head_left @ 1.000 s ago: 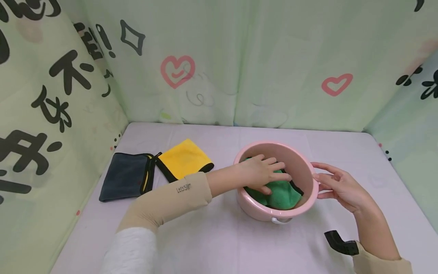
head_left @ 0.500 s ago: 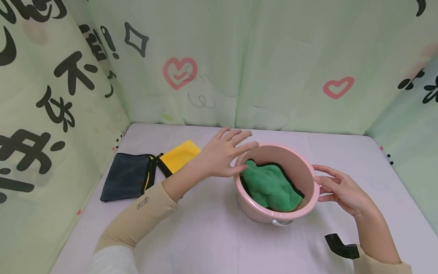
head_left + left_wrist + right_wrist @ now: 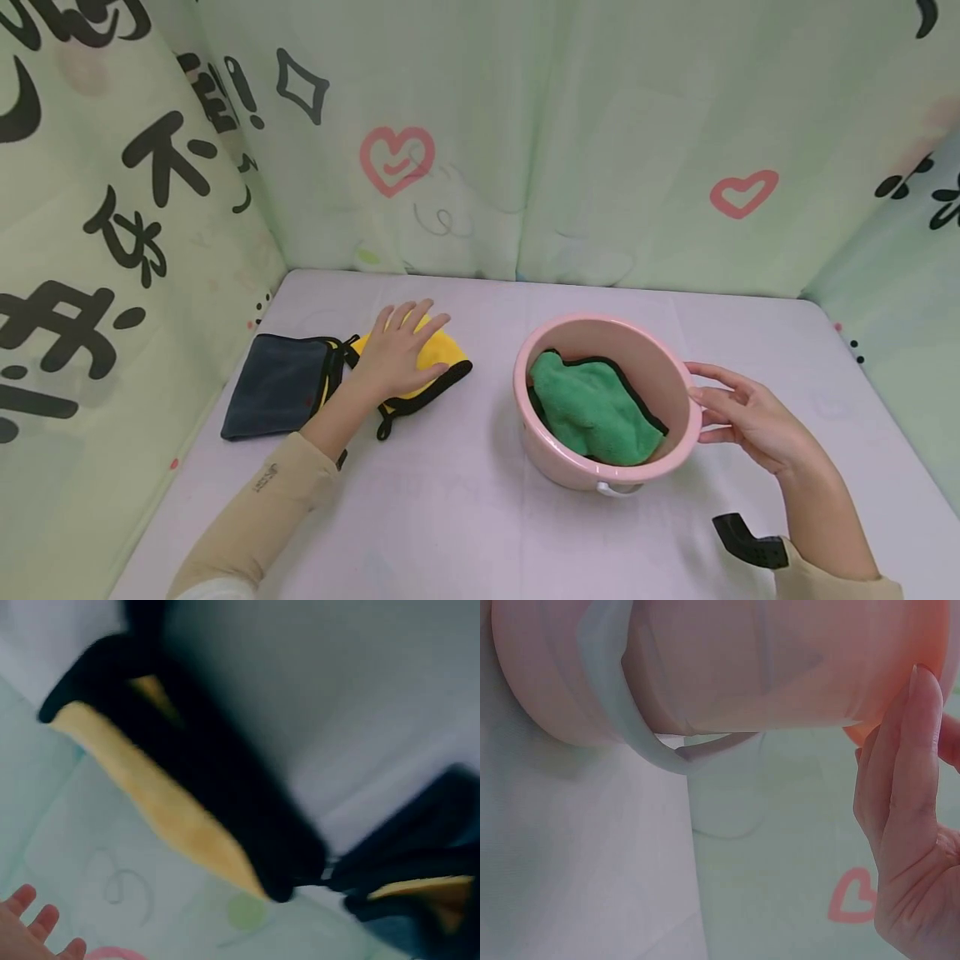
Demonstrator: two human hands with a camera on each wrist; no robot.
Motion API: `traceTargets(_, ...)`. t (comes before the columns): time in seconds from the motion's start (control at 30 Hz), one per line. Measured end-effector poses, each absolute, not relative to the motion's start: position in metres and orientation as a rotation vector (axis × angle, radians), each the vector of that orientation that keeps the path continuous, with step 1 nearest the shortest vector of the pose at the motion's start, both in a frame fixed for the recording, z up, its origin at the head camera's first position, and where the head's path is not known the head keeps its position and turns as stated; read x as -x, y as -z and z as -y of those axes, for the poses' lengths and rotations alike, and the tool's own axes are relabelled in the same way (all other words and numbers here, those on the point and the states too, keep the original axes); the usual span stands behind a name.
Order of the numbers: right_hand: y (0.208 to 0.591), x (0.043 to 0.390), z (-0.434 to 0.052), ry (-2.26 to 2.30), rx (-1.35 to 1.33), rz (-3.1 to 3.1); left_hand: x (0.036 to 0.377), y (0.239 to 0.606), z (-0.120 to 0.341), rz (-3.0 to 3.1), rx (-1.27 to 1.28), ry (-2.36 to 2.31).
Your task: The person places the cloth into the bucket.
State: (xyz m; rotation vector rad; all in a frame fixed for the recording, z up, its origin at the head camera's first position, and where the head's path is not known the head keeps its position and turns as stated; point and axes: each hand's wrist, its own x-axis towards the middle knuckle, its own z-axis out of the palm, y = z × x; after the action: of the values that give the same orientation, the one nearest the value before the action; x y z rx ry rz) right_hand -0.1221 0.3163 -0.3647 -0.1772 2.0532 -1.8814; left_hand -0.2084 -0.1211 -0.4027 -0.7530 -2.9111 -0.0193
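My left hand (image 3: 401,346) lies flat, fingers straight, on a yellow cloth with black edging (image 3: 444,360) at the table's left. The left wrist view shows that yellow cloth (image 3: 172,814) blurred and close. A pink basin (image 3: 600,322) stands right of centre with a crumpled green cloth (image 3: 592,408) inside. My right hand (image 3: 738,408) touches the basin's right rim with relaxed fingers. In the right wrist view its fingers (image 3: 907,810) lie against the pink basin (image 3: 742,667), beside a pale handle (image 3: 630,720).
A dark grey cloth (image 3: 277,385) lies flat to the left of the yellow one, also visible as the dark cloth (image 3: 420,862). Patterned green curtain walls (image 3: 525,150) close in the table on three sides. A black strap piece (image 3: 746,542) sits at my right wrist.
My left hand came up out of the basin, where it was on the green cloth, and moved left onto the yellow cloth. The right hand stayed at the basin's rim.
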Motion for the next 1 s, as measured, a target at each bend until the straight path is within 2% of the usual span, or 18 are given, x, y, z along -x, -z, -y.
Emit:
traceTargets(0.23, 0.366, 0.122, -0.317, 1.895, 0.180, -2.036, 0.210, 0.429, 0.146, 3.098, 0.723, -0.004)
traceTargets(0.43, 0.366, 0.122, -0.317, 1.882, 0.182, -2.050, 0.206, 0.436, 0.159, 3.230, 0.706, -0.061)
traceTargets(1.0, 0.365, 0.122, -0.316, 1.863, 0.184, -2.083, 0.210, 0.449, 0.161, 3.294, 0.747, 0.061)
